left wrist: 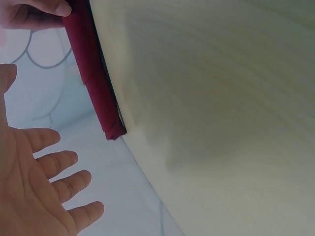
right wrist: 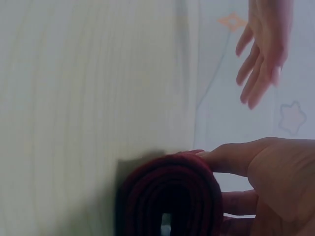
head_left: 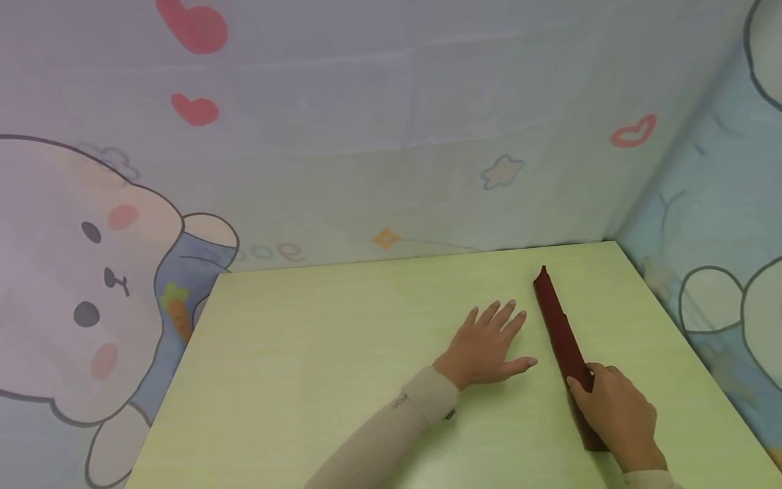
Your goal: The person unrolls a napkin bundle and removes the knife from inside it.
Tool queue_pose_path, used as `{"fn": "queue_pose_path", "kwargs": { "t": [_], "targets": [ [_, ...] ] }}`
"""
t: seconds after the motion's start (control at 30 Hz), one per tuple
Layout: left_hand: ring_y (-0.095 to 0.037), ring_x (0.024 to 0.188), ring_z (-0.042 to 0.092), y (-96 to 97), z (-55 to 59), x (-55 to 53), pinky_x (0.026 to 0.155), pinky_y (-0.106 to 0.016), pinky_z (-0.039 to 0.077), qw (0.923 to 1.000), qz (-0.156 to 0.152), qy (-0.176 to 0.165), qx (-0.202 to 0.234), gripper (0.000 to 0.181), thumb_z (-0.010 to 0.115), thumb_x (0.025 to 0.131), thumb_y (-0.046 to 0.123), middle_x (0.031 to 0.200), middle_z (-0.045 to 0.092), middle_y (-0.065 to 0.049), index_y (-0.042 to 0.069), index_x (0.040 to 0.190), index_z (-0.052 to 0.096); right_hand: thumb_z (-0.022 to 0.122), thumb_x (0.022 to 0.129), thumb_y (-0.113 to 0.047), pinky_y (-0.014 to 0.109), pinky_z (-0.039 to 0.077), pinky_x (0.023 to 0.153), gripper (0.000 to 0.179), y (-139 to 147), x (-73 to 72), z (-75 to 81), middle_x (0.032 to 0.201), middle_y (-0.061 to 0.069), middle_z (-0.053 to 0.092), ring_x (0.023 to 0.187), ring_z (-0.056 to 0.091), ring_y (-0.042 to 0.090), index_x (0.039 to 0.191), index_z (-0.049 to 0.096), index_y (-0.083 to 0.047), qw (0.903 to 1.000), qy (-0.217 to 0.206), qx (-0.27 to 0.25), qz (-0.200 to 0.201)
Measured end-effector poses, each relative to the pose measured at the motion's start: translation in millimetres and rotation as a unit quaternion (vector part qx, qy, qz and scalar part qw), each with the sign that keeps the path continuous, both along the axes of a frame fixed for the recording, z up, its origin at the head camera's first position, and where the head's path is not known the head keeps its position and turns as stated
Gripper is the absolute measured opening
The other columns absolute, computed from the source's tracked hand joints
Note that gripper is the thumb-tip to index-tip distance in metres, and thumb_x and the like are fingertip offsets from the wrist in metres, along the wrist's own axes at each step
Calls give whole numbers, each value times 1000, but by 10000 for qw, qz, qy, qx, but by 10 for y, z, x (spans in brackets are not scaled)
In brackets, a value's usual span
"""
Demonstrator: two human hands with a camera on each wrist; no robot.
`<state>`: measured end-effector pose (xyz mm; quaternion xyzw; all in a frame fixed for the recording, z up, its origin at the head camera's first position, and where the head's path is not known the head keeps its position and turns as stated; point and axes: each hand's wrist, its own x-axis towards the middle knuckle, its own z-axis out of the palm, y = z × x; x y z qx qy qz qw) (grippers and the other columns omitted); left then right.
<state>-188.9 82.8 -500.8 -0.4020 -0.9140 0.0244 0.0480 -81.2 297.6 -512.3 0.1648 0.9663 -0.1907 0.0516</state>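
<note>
A dark red cloth, wound into a long roll [head_left: 563, 339], lies lengthwise on the right part of the table. My right hand [head_left: 620, 411] grips its near end, thumb on one side and fingers on the other. From the right wrist, the roll's end [right wrist: 170, 169] shows several wound layers round a small hollow, with the thumb and fingers along its side. My left hand [head_left: 485, 346] is to the left of the roll, apart from it, palm down with fingers spread. Nothing is in that hand [left wrist: 37, 187] in the left wrist view.
The pale yellow-green table [head_left: 318, 353] has a back edge against a hanging cloth [head_left: 342, 149] printed with hearts and stars. A second printed cloth [head_left: 702, 204] hangs along the right side. A cartoon animal [head_left: 55, 224] is printed at the left.
</note>
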Motion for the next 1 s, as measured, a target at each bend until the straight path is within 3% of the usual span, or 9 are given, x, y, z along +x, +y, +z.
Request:
{"fn": "queue_pose_path", "kwargs": {
  "t": [0.27, 0.5, 0.7, 0.8, 1.0],
  "targets": [
    [-16, 154, 23, 375, -128, 20, 120, -42, 30, 9990, -72, -279, -333, 78, 25, 99, 75, 169, 22, 8, 31, 163, 23, 68, 94, -33, 46, 50, 53, 56, 6, 10, -3, 98, 22, 65, 74, 64, 27, 129, 60, 10, 9999, 97, -20, 132],
    [-15, 153, 25, 587, -186, 60, 120, -40, 30, 9979, -166, -243, -571, 75, 22, 100, 73, 169, 20, 9, 32, 163, 23, 71, 93, -33, 49, 52, 55, 59, -2, 23, -34, 99, 24, 65, 75, 64, 29, 129, 59, 12, 9995, 260, 63, 162],
    [-13, 153, 26, 704, -195, 70, 119, -37, 32, 9962, -61, -236, -836, 73, 24, 100, 73, 168, 21, 10, 35, 162, 24, 75, 90, -31, 52, 53, 58, 78, -31, 71, -66, 108, 26, 69, 85, 69, 39, 144, 40, 12, 9970, 730, -90, 237],
    [-14, 152, 26, 747, -231, 69, 119, -37, 32, 9960, -5, -273, -850, 74, 27, 99, 74, 168, 21, 9, 35, 162, 26, 75, 89, -30, 49, 50, 54, 87, -39, 79, -62, 112, 27, 69, 84, 70, 40, 149, 28, 11, 9968, 743, -204, 196],
    [-16, 152, 28, 802, -263, 80, 119, -33, 32, 9969, 32, -335, -705, 77, 31, 97, 75, 168, 23, 4, 32, 161, 28, 75, 89, -28, 50, 51, 56, 94, -42, 90, -31, 116, 29, 68, 85, 69, 42, 153, 19, 12, 9972, 670, -307, 153]
  ]
}}
